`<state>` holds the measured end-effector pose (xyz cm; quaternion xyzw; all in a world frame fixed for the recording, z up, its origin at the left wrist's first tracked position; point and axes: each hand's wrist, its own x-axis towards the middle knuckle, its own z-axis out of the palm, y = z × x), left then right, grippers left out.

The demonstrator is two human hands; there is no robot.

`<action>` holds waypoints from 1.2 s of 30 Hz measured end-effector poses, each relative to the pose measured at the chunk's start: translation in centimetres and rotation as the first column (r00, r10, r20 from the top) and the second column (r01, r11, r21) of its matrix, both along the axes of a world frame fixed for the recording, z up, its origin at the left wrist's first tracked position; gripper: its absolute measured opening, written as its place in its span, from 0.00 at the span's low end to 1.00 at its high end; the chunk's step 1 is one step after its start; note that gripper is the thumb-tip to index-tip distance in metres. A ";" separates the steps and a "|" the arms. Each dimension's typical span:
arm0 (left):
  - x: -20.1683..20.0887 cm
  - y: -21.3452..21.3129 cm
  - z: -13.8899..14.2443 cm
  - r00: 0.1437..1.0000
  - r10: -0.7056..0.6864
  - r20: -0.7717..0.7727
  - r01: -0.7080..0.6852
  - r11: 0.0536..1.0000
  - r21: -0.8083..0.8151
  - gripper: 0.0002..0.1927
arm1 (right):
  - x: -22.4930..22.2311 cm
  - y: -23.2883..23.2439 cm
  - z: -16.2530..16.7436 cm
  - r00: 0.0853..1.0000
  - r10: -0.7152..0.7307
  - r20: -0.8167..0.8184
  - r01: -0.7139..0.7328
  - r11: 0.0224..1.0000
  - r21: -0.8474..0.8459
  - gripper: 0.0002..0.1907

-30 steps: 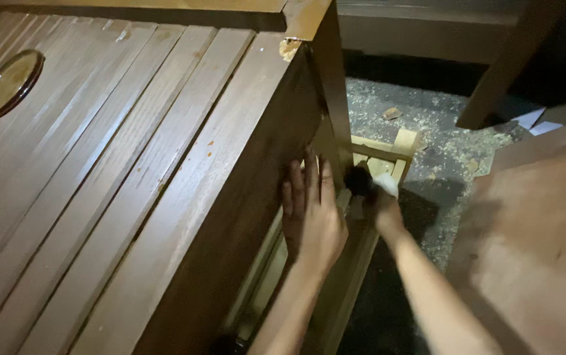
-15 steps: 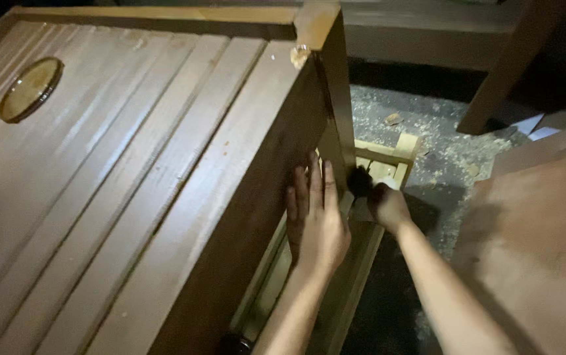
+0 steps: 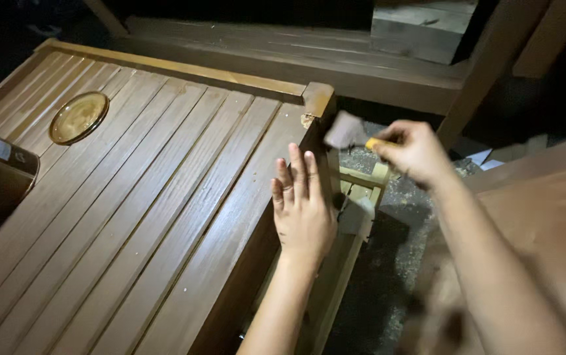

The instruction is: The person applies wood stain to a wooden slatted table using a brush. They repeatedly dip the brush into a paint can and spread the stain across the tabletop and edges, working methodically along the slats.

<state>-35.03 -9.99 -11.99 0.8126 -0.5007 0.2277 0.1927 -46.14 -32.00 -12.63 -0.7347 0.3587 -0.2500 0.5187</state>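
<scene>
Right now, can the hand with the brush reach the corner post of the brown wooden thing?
Probably yes. The right hand holds the brush right beside the corner post, with nothing between them. The left hand lies flat lower on the edge, out of the way.

Dim scene, harsh frontal light, motion-blur
</scene>
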 end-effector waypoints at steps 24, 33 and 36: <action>-0.1 2.1 -14.4 0.910 -0.149 -0.387 0.172 0.985 0.026 0.48 | 0.1 4.0 -21.8 0.634 0.205 -0.746 -0.475 0.864 -0.167 0.27; 0.7 1.6 -14.8 0.927 -0.149 -0.344 0.159 0.987 0.000 0.49 | 3.1 2.3 -26.2 0.537 0.053 -0.842 -0.343 0.925 -0.162 0.16; 0.7 1.9 -14.5 0.951 -0.139 -0.277 0.146 0.989 0.005 0.47 | 2.8 2.9 -27.6 0.874 -0.207 -0.440 -0.305 0.471 -0.828 0.27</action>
